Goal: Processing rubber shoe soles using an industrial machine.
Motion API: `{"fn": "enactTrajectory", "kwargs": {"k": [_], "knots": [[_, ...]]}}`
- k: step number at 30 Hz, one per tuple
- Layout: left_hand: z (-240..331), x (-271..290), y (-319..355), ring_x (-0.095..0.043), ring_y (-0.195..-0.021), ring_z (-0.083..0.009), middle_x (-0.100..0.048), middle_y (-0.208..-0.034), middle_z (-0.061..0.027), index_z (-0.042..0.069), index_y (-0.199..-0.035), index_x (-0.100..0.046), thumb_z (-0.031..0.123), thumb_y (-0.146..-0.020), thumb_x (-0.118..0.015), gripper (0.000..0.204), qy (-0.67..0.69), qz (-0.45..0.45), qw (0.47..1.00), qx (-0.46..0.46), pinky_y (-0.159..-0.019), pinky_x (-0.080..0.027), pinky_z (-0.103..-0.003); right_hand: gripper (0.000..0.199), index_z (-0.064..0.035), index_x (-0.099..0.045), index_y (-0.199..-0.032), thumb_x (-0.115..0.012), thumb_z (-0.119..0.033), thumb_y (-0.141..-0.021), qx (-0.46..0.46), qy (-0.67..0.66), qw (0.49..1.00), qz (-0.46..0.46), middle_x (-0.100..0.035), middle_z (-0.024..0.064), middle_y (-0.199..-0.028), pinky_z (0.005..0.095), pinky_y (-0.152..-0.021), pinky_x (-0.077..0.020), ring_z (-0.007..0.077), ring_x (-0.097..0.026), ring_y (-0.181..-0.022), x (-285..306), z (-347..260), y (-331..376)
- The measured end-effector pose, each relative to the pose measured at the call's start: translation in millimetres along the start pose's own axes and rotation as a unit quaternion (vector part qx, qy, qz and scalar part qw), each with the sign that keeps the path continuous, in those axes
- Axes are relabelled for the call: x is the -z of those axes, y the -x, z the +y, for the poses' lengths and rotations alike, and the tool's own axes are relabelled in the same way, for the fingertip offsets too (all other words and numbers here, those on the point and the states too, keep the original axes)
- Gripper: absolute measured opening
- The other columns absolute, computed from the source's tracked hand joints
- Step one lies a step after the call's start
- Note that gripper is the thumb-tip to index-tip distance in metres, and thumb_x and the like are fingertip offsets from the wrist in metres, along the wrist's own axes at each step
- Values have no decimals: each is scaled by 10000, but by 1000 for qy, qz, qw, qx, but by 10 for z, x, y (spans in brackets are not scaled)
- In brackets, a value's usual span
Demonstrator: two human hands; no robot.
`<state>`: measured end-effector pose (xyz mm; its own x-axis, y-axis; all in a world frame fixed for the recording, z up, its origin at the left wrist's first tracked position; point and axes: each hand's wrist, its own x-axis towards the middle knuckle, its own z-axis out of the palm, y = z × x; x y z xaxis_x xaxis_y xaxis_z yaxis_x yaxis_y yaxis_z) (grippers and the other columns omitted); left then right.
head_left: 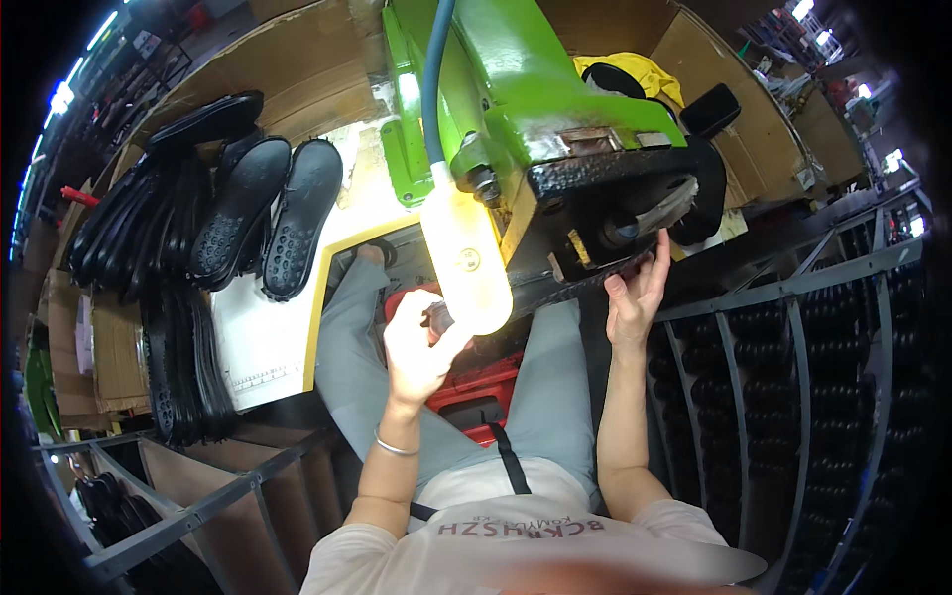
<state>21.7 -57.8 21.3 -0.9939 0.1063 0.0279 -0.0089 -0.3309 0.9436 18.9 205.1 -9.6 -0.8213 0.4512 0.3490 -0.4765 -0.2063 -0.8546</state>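
A black shoe sole (567, 291) is held nearly edge-on beneath the dark head of a green machine (526, 84). My left hand (416, 349), brightly lit, is closed in a pinch at the sole's near left end, partly behind a glowing lamp (466, 260). At the other end my right hand (640, 295) grips the sole, thumb below and fingers reaching up along it beside the machine head. The machine head hides much of the sole's upper side.
Several black soles (302, 218) lie piled on the white tabletop (263, 337) at left. Cardboard (297, 74) surrounds the machine. A metal rack (734, 367) with rows of black items stands at right, and a yellow cloth (640, 74) lies behind. Below is a red seat (476, 392).
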Motion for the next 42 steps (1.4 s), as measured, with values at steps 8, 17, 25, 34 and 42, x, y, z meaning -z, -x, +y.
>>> {"fn": "enactTrajectory", "kwargs": {"k": [8,17,25,34,42], "knots": [[-37,360,31,-656,-756,-179,-629,-906,-157,-61,-979,-532,-62,-763,-705,276,-14,32,999,-15,-606,-611,-288,963,-52,-226,-1438,-817,-9,-678,-31,9,999,-22,-454,131,-1232,333,-957,-443,217,-513,-1097,-219,132,78],[-201,851,91,-658,-752,-208,-598,-894,-133,-52,-965,-528,108,-772,-783,358,13,16,999,-35,-602,-626,-339,977,-17,-224,-1405,-830,24,-639,-11,16,999,-31,-446,161,-1257,332,-913,-489,233,-518,-1118,-467,295,285],[-237,1116,227,-601,-816,-162,-581,-910,-44,21,-1231,-540,283,-503,-927,865,-304,19,949,-86,-716,-495,-276,978,-18,-272,-1371,-863,23,-592,27,129,989,-70,-492,132,-1219,332,-922,-468,213,-564,-1050,-647,478,595],[222,330,-45,-599,-638,-216,-636,-739,-59,18,-892,-698,167,-529,-902,442,-417,-19,829,-371,-577,-508,-305,1062,-28,-105,-1482,-824,-108,-705,14,-9,1000,-12,-351,174,-1376,380,-1015,-395,269,-433,-1222,-432,427,342],[347,457,-295,-538,-565,-179,-618,-703,-47,25,-901,-712,150,-517,-897,444,-435,-53,804,-402,-502,-457,-285,1030,-14,-188,-1432,-867,-104,-663,-7,30,1000,-3,-398,148,-1333,375,-1040,-364,246,-419,-1249,-350,528,295]]}}
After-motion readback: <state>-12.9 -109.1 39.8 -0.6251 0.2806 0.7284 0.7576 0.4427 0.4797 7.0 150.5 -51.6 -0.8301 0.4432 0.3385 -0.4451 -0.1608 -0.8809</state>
